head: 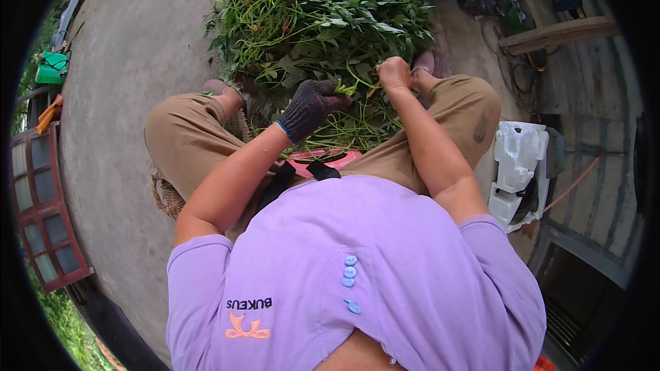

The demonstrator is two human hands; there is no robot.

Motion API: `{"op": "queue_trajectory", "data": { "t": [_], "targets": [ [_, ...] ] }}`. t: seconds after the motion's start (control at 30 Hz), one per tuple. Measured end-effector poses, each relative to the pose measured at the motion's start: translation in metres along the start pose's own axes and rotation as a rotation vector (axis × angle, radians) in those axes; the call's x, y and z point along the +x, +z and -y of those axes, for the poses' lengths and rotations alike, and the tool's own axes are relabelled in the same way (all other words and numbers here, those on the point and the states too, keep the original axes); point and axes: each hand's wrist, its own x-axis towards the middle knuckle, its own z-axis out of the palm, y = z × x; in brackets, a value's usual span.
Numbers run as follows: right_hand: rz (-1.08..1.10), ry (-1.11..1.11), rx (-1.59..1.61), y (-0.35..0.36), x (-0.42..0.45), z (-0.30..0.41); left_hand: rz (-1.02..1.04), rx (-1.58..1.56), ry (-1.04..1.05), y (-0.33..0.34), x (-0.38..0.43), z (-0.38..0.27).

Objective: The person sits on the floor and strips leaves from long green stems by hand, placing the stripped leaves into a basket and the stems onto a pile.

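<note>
My left hand (313, 108) wears a dark knitted glove with a blue cuff edge. Its fingers close around a small bunch of cut green stems (346, 89). To its right, my bare right hand (396, 75) makes a fist on a leafy vine (356, 73), part of which runs toward the left hand. Just beyond both hands rises a large heap of leafy green vines (330, 15), which look like sweet potato vines. More thin stems (350, 131) lie between my knees, over a pink plastic container (356, 156).
A woven basket (166, 193) shows beside and under my left leg. White foam packing (521, 159) stands at right, below a wooden frame (557, 33). Red-framed window panels (49, 211) and a green container (51, 67) line the left edge of the concrete floor (124, 51).
</note>
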Motion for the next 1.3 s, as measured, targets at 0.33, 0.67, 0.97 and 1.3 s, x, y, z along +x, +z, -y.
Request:
{"op": "queue_trajectory", "data": {
  "t": [0.33,0.67,0.97,1.3],
  "targets": [
    [0.443,-0.375,0.441,-0.201,-0.081,0.077,-0.658,-0.771,-0.126,-0.112,0.017,-0.032],
    [0.641,-0.766,0.263,-0.027,-0.107,0.105,-0.466,-0.778,-0.137,-0.106,0.016,-0.016],
    [1.021,-0.378,1.157,0.023,-0.138,0.17,-0.582,-0.431,0.198,-0.107,0.001,-0.025],
    [1.188,-0.226,0.797,0.046,-0.076,0.196,-0.398,-0.914,-0.03,-0.215,-0.007,-0.058]
  ]
}}
